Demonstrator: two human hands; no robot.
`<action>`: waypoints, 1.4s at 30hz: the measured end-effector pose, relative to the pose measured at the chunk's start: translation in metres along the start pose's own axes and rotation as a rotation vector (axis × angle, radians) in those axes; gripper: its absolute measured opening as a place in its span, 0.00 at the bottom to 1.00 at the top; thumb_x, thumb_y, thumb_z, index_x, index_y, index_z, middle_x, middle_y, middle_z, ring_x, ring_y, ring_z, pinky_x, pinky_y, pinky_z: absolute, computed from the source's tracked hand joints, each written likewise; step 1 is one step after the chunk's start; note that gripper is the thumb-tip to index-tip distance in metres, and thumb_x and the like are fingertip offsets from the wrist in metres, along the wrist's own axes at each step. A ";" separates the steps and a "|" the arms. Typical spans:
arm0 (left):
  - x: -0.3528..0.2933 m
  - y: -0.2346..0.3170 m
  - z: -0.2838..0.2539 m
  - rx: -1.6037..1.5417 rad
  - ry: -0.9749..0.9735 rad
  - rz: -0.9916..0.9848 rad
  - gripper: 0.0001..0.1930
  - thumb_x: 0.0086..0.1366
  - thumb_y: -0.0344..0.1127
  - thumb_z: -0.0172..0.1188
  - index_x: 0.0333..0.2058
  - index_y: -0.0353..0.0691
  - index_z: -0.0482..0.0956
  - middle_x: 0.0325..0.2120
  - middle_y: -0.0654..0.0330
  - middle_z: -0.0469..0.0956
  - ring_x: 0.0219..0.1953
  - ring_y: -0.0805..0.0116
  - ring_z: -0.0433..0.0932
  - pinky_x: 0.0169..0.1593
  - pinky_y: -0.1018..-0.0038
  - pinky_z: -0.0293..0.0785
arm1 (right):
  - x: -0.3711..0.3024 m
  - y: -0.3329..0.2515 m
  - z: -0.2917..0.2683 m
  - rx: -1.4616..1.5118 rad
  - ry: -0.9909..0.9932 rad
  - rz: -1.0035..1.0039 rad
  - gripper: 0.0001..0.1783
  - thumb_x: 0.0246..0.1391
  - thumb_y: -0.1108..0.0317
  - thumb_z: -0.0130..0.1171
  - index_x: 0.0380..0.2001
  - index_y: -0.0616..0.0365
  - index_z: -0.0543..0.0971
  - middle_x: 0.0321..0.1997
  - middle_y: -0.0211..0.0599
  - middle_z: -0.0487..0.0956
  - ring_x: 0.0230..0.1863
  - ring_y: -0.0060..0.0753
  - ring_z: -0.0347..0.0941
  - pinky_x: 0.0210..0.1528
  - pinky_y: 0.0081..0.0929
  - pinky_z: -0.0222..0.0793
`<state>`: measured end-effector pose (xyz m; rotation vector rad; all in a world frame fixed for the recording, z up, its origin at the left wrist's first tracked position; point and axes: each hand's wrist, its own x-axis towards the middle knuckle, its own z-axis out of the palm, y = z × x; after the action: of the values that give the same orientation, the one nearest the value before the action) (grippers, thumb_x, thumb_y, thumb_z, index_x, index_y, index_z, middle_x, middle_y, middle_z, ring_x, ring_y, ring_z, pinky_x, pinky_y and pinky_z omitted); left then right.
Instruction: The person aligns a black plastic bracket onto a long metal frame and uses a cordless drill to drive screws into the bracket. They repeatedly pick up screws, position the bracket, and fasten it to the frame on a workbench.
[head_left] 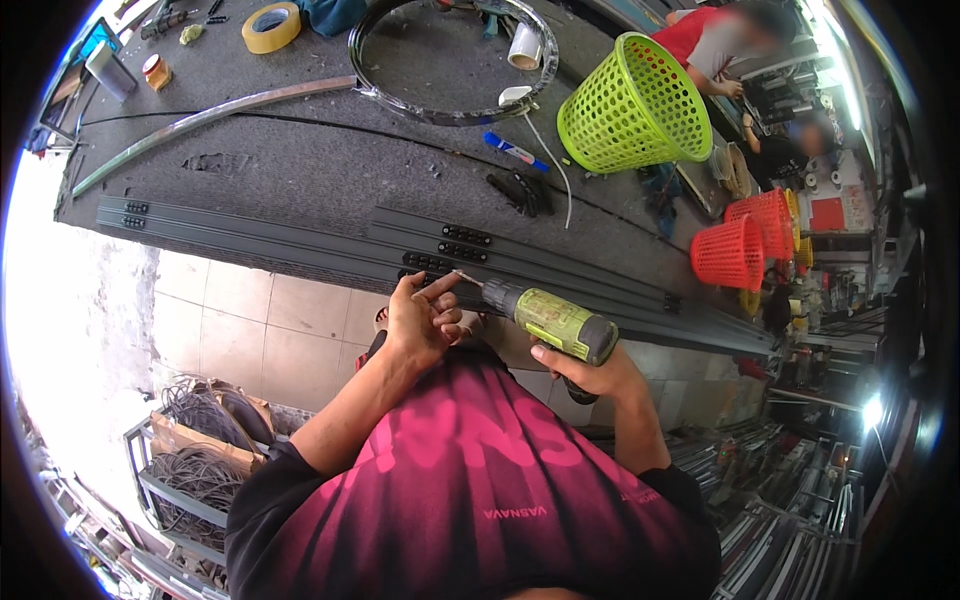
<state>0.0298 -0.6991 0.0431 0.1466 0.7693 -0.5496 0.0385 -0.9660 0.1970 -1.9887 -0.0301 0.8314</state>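
In my right hand (597, 372) is a yellow-green cordless drill (556, 322), my fingers wrapped round its grip. Its bit (468, 279) points left, toward my left hand (420, 318). That hand is closed, with thumb and index finger at the bit's tip; whatever small thing they pinch is too small to make out. Just beyond, long dark grey metal profiles (290, 238) lie along the near edge of the bench. Small black fittings (466, 236) with several round dots sit on the profiles, some right by my left fingertips.
The grey-covered bench (330, 150) carries a green perforated basket (628, 115), a blue marker (515, 151), a coiled black ring (362, 62) and a tape roll (271, 27). Red baskets (728, 250) stand at right, near two other people. A rack with cable coils (195, 485) is lower left.
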 end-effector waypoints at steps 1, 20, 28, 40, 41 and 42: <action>0.000 -0.001 0.001 -0.004 -0.008 0.003 0.32 0.83 0.56 0.44 0.72 0.39 0.76 0.28 0.70 0.62 0.25 0.76 0.57 0.31 0.73 0.59 | 0.001 -0.001 -0.001 0.000 -0.004 0.004 0.15 0.67 0.63 0.78 0.50 0.61 0.89 0.31 0.26 0.88 0.27 0.17 0.80 0.33 0.25 0.79; 0.005 -0.003 -0.005 -0.095 -0.079 0.003 0.31 0.79 0.48 0.42 0.73 0.42 0.74 0.28 0.67 0.68 0.23 0.74 0.59 0.30 0.72 0.62 | 0.017 -0.018 -0.015 -0.038 -0.041 0.035 0.16 0.65 0.63 0.79 0.50 0.60 0.90 0.31 0.24 0.86 0.26 0.16 0.79 0.30 0.25 0.78; 0.001 -0.006 -0.001 -0.095 -0.069 0.029 0.33 0.76 0.46 0.43 0.75 0.40 0.71 0.29 0.68 0.68 0.24 0.74 0.60 0.31 0.73 0.63 | 0.021 -0.021 -0.020 -0.072 -0.066 0.000 0.16 0.65 0.64 0.79 0.51 0.60 0.90 0.31 0.24 0.86 0.27 0.16 0.79 0.31 0.25 0.77; -0.005 -0.005 0.004 -0.084 -0.088 0.049 0.33 0.73 0.42 0.46 0.73 0.38 0.74 0.32 0.69 0.68 0.25 0.75 0.60 0.29 0.77 0.62 | 0.046 -0.058 -0.038 -0.159 -0.180 0.080 0.23 0.66 0.66 0.78 0.61 0.60 0.86 0.36 0.25 0.87 0.26 0.15 0.75 0.29 0.24 0.75; -0.005 -0.005 0.004 -0.067 -0.097 0.054 0.33 0.74 0.42 0.46 0.74 0.37 0.74 0.32 0.68 0.68 0.25 0.75 0.61 0.29 0.76 0.62 | 0.049 -0.062 -0.039 -0.152 -0.177 0.091 0.22 0.65 0.67 0.78 0.59 0.61 0.86 0.33 0.25 0.86 0.25 0.16 0.75 0.29 0.25 0.75; -0.007 -0.006 0.003 -0.023 -0.109 0.055 0.33 0.73 0.42 0.46 0.74 0.37 0.74 0.32 0.68 0.69 0.25 0.75 0.61 0.29 0.76 0.62 | 0.053 -0.066 -0.040 -0.173 -0.191 0.081 0.21 0.65 0.67 0.77 0.58 0.60 0.87 0.32 0.25 0.86 0.25 0.16 0.76 0.29 0.26 0.75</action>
<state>0.0247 -0.7023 0.0501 0.1151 0.6639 -0.4924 0.1215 -0.9427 0.2326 -2.0759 -0.1375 1.1008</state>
